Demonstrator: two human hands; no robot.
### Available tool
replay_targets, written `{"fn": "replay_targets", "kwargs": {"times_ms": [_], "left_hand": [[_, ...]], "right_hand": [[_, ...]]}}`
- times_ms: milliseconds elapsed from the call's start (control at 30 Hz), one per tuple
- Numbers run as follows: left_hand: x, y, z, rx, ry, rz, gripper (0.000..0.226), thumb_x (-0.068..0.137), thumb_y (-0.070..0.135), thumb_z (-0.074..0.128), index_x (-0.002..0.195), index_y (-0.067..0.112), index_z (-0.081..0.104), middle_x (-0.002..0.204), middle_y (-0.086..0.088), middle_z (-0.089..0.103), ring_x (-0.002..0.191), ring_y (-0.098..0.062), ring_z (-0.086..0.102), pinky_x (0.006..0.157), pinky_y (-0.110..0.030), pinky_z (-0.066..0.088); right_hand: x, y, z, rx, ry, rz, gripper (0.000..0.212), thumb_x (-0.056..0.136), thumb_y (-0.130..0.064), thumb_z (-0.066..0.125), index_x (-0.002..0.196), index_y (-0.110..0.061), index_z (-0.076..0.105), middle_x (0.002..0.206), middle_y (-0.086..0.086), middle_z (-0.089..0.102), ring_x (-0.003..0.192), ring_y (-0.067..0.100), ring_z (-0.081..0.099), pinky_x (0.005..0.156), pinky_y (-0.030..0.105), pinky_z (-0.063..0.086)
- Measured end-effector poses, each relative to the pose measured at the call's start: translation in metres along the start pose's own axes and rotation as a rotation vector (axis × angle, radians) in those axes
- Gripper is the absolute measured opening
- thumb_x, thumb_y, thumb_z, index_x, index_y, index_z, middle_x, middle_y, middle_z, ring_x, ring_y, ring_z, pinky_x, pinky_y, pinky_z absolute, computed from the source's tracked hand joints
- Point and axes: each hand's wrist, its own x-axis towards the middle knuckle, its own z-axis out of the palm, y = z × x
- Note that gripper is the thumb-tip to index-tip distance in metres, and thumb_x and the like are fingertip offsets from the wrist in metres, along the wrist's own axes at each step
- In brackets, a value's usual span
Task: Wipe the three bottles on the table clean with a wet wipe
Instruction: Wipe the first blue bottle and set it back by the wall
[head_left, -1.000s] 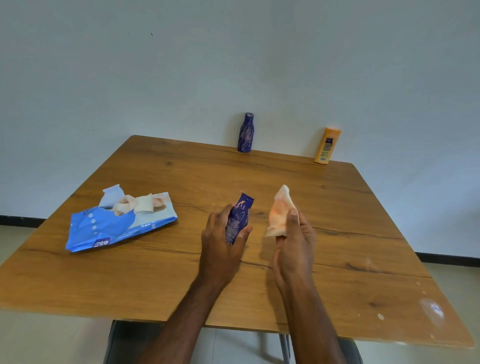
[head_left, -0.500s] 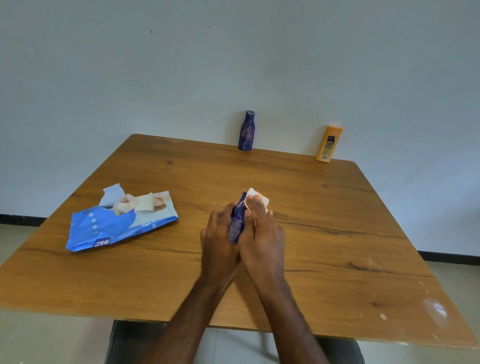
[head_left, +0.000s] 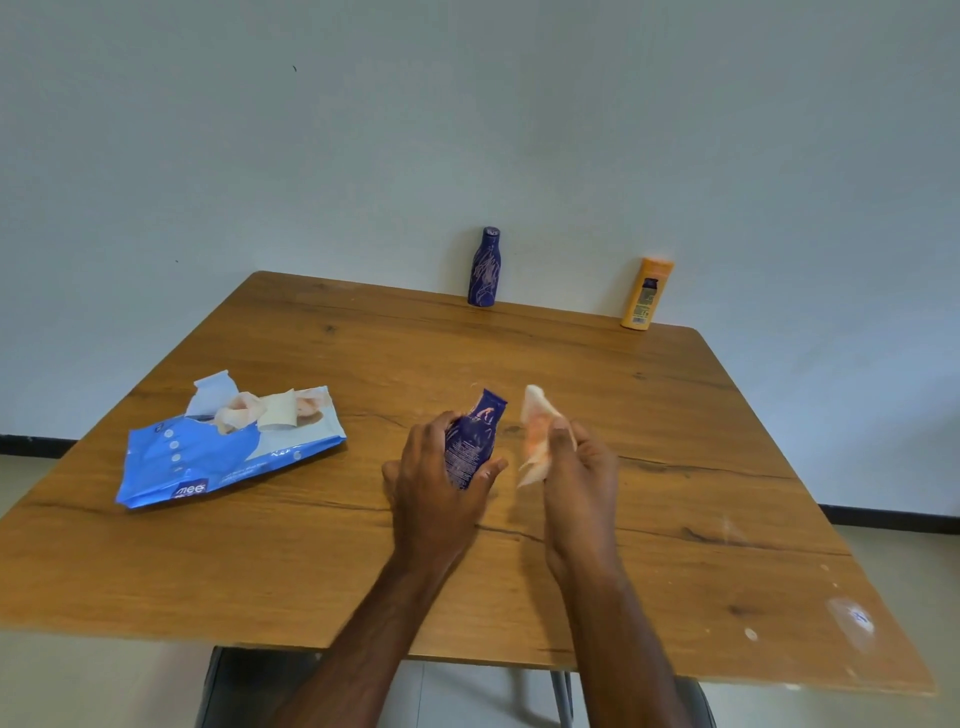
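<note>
The left hand (head_left: 431, 483) wraps its fingers and thumb around a small dark blue bottle (head_left: 472, 441) with a narrow neck and pale writing on its smooth side. The bottle tilts a little to the right. The right hand (head_left: 576, 478) pinches a soft, crumpled wet wipe (head_left: 537, 434) just beside the bottle, not touching it. Both hands are over a brown wooden bench (head_left: 675, 467) with dark grain lines. Far beyond the hands stand another dark blue bottle (head_left: 484, 267) and an orange bottle (head_left: 647, 293). Left of the left hand lies a shiny blue wipe pack (head_left: 208, 457), torn open, with wrinkled wipes sticking out.
</note>
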Motion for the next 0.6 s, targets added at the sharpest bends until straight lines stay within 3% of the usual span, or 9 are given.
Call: {"fn": "replay_targets", "kwargs": {"times_ms": [133,233,300,467,533,600], "left_hand": [[-0.004,0.004,-0.005,0.044,-0.026,-0.014,0.066,0.074,0.066,0.057,0.129,0.029,0.049,0.119,0.011,0.058,0.106,-0.009,0.055,0.087,-0.035,0.03],[-0.007,0.001,-0.013,0.015,-0.069,-0.018,0.052,0.083,0.062,0.049,0.123,0.029,0.055,0.112,0.012,0.057,0.097,-0.007,0.055,0.091,-0.042,0.04],[-0.005,-0.004,-0.017,-0.046,-0.101,-0.022,0.041,0.084,0.057,0.055,0.118,0.033,0.056,0.107,0.013,0.057,0.093,-0.009,0.057,0.086,-0.046,0.05],[0.006,0.004,-0.023,-0.217,-0.141,-0.107,0.04,0.09,0.026,0.073,0.117,0.03,0.043,0.102,0.011,0.061,0.088,0.0,0.062,0.066,-0.016,0.052],[0.009,0.002,-0.02,-0.26,-0.164,-0.116,0.042,0.091,0.025,0.072,0.118,0.028,0.04,0.097,0.008,0.065,0.081,-0.002,0.066,0.064,-0.02,0.055],[0.009,0.001,-0.018,-0.335,-0.201,-0.151,0.043,0.094,0.03,0.068,0.125,0.027,0.039,0.098,0.003,0.07,0.081,-0.011,0.07,0.07,-0.035,0.06]], "right_hand": [[-0.007,0.004,0.011,-0.032,-0.121,-0.016,0.03,0.104,-0.014,0.047,0.114,-0.017,0.075,0.103,0.004,0.078,0.097,0.025,0.073,0.083,0.038,0.055],[-0.008,0.0,0.013,0.043,-0.151,0.027,0.03,0.105,-0.013,0.047,0.112,-0.018,0.076,0.101,0.008,0.078,0.087,0.019,0.072,0.077,0.033,0.054],[-0.008,0.0,0.012,0.081,-0.158,0.056,0.03,0.105,-0.014,0.046,0.113,-0.017,0.075,0.1,0.009,0.078,0.084,0.014,0.069,0.071,0.026,0.053],[-0.002,0.004,0.011,0.153,-0.125,0.099,0.03,0.106,-0.014,0.046,0.124,-0.012,0.07,0.112,0.01,0.075,0.096,0.017,0.071,0.072,0.023,0.054],[-0.001,0.005,0.01,0.21,-0.093,0.139,0.03,0.105,-0.016,0.049,0.13,-0.014,0.066,0.12,0.008,0.073,0.105,0.021,0.071,0.077,0.028,0.057],[0.0,0.004,0.006,0.284,-0.072,0.196,0.029,0.105,-0.017,0.049,0.129,-0.015,0.065,0.118,0.009,0.073,0.104,0.023,0.071,0.077,0.031,0.058]]}}
